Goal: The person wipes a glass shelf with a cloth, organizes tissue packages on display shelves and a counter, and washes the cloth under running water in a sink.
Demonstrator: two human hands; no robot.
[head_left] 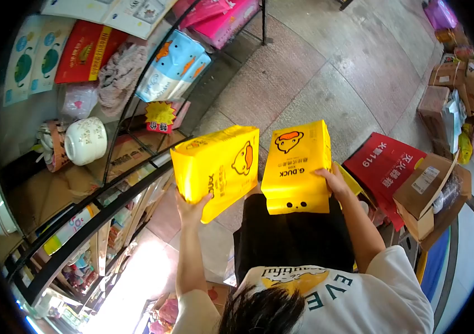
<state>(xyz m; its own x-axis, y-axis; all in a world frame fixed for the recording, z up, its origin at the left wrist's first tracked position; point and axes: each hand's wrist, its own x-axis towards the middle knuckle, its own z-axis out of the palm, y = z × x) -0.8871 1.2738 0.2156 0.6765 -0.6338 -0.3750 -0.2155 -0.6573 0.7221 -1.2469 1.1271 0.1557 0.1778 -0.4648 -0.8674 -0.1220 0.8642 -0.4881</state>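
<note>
Two yellow packs with a duck face print are held up in front of me. My left hand point(192, 207) grips the lower edge of the left yellow pack point(220, 161), which is tilted and turned partly sideways. The right yellow pack point(298, 161), printed "G.DUCK", faces up, and my right hand point(334, 182) holds it by its right side, thumb on the front. A narrow gap separates the packs at the top. What is inside them does not show. Both hands are closed on their packs, with some fingers hidden behind.
A black-framed shelf on the left carries a white bowl point(85, 141), a blue pack point(173, 65) and a red package point(89, 53). To the right stand a red fire-box panel point(384, 161) and an opened cardboard box point(423, 186). Stacked cartons point(447, 74) line the far right.
</note>
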